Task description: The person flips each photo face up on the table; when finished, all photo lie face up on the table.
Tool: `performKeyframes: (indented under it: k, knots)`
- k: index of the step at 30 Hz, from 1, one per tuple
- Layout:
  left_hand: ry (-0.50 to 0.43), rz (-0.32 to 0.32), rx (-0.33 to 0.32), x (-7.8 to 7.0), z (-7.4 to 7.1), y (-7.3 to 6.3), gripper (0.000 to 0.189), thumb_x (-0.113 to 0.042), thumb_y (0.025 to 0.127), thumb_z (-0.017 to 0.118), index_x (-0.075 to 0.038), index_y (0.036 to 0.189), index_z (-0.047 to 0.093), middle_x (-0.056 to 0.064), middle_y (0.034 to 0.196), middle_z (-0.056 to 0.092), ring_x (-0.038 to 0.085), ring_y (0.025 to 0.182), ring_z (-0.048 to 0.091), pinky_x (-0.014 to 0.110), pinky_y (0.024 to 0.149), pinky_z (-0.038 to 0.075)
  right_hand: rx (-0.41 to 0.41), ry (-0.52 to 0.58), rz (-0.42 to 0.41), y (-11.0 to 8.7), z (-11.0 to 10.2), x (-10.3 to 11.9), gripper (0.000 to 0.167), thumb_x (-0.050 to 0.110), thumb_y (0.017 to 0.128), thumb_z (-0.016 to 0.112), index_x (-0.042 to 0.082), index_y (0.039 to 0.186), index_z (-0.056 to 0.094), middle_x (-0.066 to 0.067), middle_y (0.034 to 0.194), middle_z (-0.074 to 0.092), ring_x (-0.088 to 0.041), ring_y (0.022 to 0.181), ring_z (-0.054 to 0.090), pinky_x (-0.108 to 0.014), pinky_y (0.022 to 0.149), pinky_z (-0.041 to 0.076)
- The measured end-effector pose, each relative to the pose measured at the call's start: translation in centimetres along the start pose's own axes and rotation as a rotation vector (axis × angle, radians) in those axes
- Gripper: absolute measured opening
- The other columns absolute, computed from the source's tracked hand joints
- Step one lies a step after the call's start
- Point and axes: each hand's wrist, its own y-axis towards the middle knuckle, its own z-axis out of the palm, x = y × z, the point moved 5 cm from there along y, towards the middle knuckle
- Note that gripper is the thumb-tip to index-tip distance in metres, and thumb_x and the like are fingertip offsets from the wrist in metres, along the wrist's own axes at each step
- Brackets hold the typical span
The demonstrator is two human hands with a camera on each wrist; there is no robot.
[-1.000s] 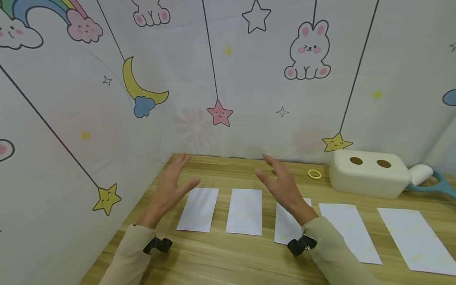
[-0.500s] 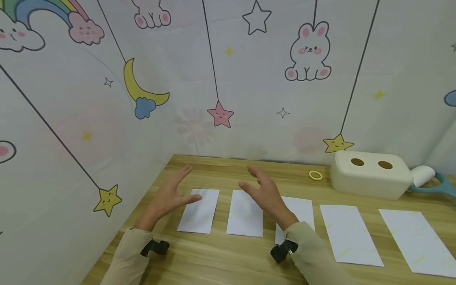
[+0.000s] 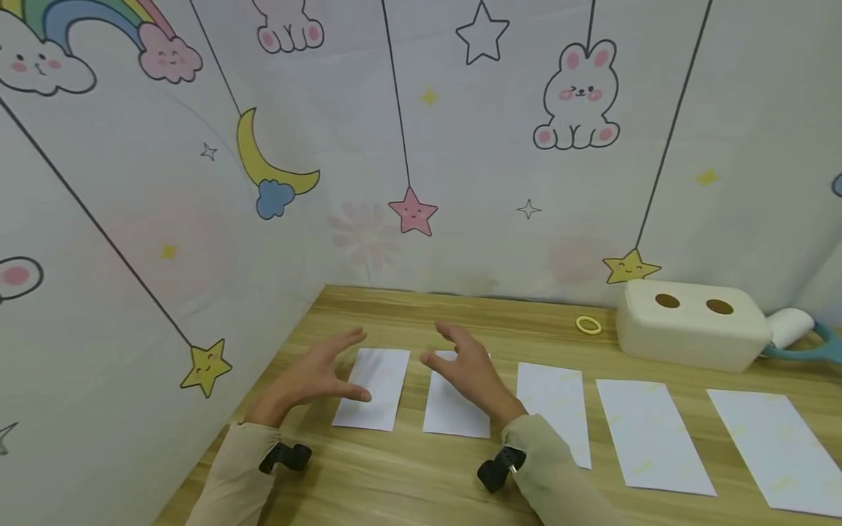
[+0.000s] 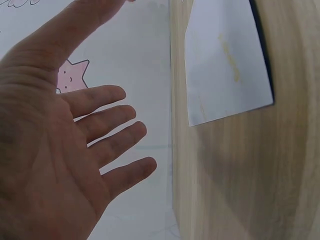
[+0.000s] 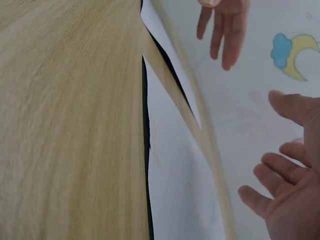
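Note:
Several white paper cards lie in a row on the wooden table. My left hand (image 3: 316, 374) hovers at the leftmost card (image 3: 381, 383), fingers spread and the thumb overlapping it in the head view. The left wrist view shows the bare left palm (image 4: 55, 155) with nothing in it. Over the second card (image 3: 454, 413) hangs my right hand (image 3: 470, 369), its fingers loosely bent and apart, holding nothing. In the right wrist view, the right hand (image 5: 295, 185) stays clear of a card (image 5: 180, 175). The two hands face each other with a gap between.
Three more cards, the third (image 3: 555, 402), the fourth (image 3: 651, 435) and the fifth (image 3: 776, 446), continue to the right. Behind them sit a yellow ring (image 3: 588, 326), a cream box with two holes (image 3: 691, 332), and a white roll with a blue handle (image 3: 809, 343). A printed curtain (image 3: 473, 146) closes off the back.
My right hand has moved left and down, from over the third card to over the second. The left hand has lowered slightly. The cards have stayed in place.

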Motion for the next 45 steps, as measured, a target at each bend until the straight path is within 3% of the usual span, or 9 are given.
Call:
performKeyframes:
  k: [5, 10, 18, 27, 36, 45]
  knots:
    - [0.001, -0.048, 0.085, 0.0, 0.7, 0.0, 0.113, -0.04, 0.073, 0.099, 0.008, 0.157, 0.042, 0.027, 0.163, 0.039, 0.05, 0.149, 0.036, 0.065, 0.118, 0.032, 0.116, -0.048, 0.032, -0.1, 1.4, -0.3, 0.065, 0.026, 0.099, 0.078, 0.003, 0.154, 0.053, -0.016, 0.155, 0.053, -0.039, 0.143, 0.049, -0.055, 0.115, 0.041]
    - [0.008, -0.101, 0.161, 0.0, 1.3, -0.4, 0.108, -0.036, 0.072, 0.101, 0.009, 0.154, 0.047, 0.028, 0.161, 0.042, 0.05, 0.148, 0.038, 0.064, 0.118, 0.033, 0.24, -0.1, 0.013, -0.4, 3.0, -0.5, 0.06, 0.022, 0.098, 0.079, 0.002, 0.15, 0.057, -0.017, 0.154, 0.055, -0.039, 0.144, 0.048, -0.055, 0.117, 0.039]
    - [0.099, -0.045, 0.211, 0.2, 2.2, -0.5, 0.091, -0.034, 0.07, 0.101, 0.009, 0.141, 0.062, 0.027, 0.155, 0.051, 0.05, 0.144, 0.043, 0.061, 0.115, 0.038, 0.338, -0.191, -0.105, -0.5, 4.5, -0.3, 0.058, 0.015, 0.093, 0.081, -0.004, 0.144, 0.06, -0.022, 0.147, 0.059, -0.044, 0.142, 0.049, -0.057, 0.118, 0.036]
    - [0.14, -0.031, 0.208, -0.3, 2.8, -0.7, 0.094, -0.031, 0.065, 0.104, 0.006, 0.14, 0.063, 0.028, 0.155, 0.048, 0.051, 0.142, 0.045, 0.06, 0.113, 0.041, 0.327, -0.284, -0.202, -0.6, 5.5, -0.6, 0.055, 0.017, 0.091, 0.083, -0.008, 0.136, 0.064, -0.024, 0.141, 0.062, -0.045, 0.135, 0.053, -0.057, 0.115, 0.039]
    - [0.177, -0.028, 0.19, -0.4, 3.0, -0.4, 0.099, -0.035, 0.065, 0.104, 0.004, 0.144, 0.06, 0.026, 0.154, 0.048, 0.049, 0.14, 0.046, 0.061, 0.112, 0.042, 0.263, -0.358, -0.154, -1.0, 5.9, -0.2, 0.058, 0.03, 0.091, 0.086, -0.001, 0.136, 0.068, -0.017, 0.149, 0.058, -0.041, 0.14, 0.048, -0.062, 0.114, 0.037]
    - [0.214, -0.011, 0.187, -0.3, 2.9, 0.1, 0.096, -0.039, 0.066, 0.103, 0.002, 0.142, 0.063, 0.024, 0.152, 0.051, 0.048, 0.139, 0.049, 0.061, 0.111, 0.044, 0.244, -0.435, -0.165, -1.1, 6.3, 0.0, 0.076, 0.045, 0.083, 0.091, 0.001, 0.14, 0.067, -0.018, 0.154, 0.055, -0.043, 0.139, 0.047, -0.064, 0.111, 0.038]
